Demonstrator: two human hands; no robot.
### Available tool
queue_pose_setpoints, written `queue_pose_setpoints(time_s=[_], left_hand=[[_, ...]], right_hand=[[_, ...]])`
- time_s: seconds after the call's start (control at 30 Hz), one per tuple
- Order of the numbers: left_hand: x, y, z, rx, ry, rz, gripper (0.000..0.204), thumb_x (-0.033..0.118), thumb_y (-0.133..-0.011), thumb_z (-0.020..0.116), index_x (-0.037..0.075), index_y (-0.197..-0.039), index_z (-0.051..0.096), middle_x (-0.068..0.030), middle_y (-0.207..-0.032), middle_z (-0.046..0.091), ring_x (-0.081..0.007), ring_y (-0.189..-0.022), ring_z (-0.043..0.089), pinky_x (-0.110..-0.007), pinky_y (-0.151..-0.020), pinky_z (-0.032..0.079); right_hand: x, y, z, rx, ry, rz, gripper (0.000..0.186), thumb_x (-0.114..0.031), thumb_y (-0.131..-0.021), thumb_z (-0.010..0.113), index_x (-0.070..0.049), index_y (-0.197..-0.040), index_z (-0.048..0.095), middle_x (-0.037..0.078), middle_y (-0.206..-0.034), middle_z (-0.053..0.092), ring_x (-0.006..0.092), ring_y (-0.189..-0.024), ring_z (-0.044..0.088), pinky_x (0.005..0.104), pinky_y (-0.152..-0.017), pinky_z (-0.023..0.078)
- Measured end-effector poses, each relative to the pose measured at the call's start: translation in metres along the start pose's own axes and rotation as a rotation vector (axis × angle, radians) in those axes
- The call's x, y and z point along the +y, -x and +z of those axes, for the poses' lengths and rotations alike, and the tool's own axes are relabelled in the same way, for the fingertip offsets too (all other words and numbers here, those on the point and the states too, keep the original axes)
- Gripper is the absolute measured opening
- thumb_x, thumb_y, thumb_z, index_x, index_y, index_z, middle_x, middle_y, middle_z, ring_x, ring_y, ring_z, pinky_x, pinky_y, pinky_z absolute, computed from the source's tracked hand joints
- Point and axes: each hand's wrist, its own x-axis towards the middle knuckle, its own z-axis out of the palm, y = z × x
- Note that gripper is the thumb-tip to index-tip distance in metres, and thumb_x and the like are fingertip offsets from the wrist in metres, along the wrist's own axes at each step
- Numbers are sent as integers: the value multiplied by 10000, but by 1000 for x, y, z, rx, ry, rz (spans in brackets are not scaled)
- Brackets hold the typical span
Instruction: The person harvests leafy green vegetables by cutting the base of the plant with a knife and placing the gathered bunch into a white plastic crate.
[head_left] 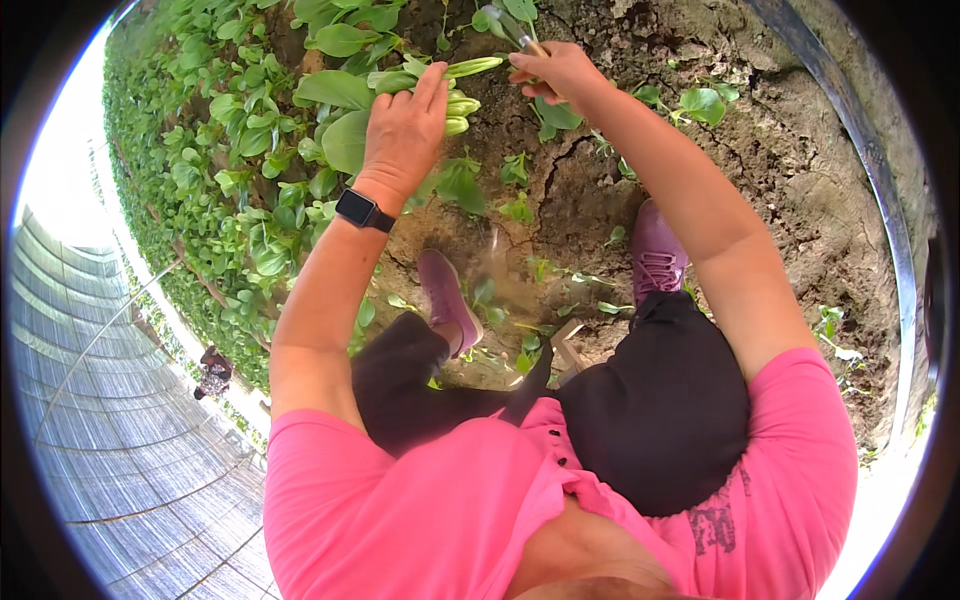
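My left hand, with a dark watch on the wrist, grips a bunch of leafy green plants whose pale stalk ends point right. Just to the right, my right hand is closed on the wooden handle of a small bladed tool, its metal part angled up and left among leaves. A few small plants grow from the cracked soil beside and below my hands.
A dense bed of leafy plants covers the left. I sit low, my purple shoes on soil. A dark strip curves along the right. At far left, a netted structure arches, and another person is small near it.
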Motion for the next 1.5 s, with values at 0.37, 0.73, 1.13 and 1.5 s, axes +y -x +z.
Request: queue_pose_setpoints(time_s=[0.37, 0.73, 1.13, 1.5], left_hand=[[29, 5, -24, -40, 247, 15, 505, 63, -673, 635, 81, -1173, 567, -87, -1373, 403, -192, -849, 597, -317, -780, 455], [-32, 20, 30, -449, 1934, -664, 386, 25, -747, 703, 3, -1118, 602, -51, -992, 657, -127, -854, 624, -294, -767, 518], [8, 9, 12, -576, 2268, -676, 512, 359, -811, 706, 64, -1184, 516, -39, -1003, 616, -119, -852, 620, -259, -731, 531], [13, -7, 1, -718, 2050, -577, 446, 22, -749, 684, 25, -1168, 530, -45, -1065, 614, -136, -927, 599, -296, -862, 486]], right_hand=[[-12, 37, 1, 33, -473, -29, 227, -86, -824, 653, -1, -1026, 595, 81, -878, 644, 113, -719, 651, 186, -530, 519], [-52, 51, -44, -596, -154, -117, 150, -133, -820, 684, -44, -931, 636, 91, -750, 671, 80, -556, 607, 184, -418, 427], [-42, 58, 11, -322, 334, -372, 207, -178, -796, 644, -70, -972, 645, -23, -701, 596, 33, -574, 515, 188, -487, 418], [-21, 60, 2, -357, -343, 30, 192, 2, -695, 563, -8, -886, 563, -1, -685, 483, 29, -481, 380, 168, -385, 284]])
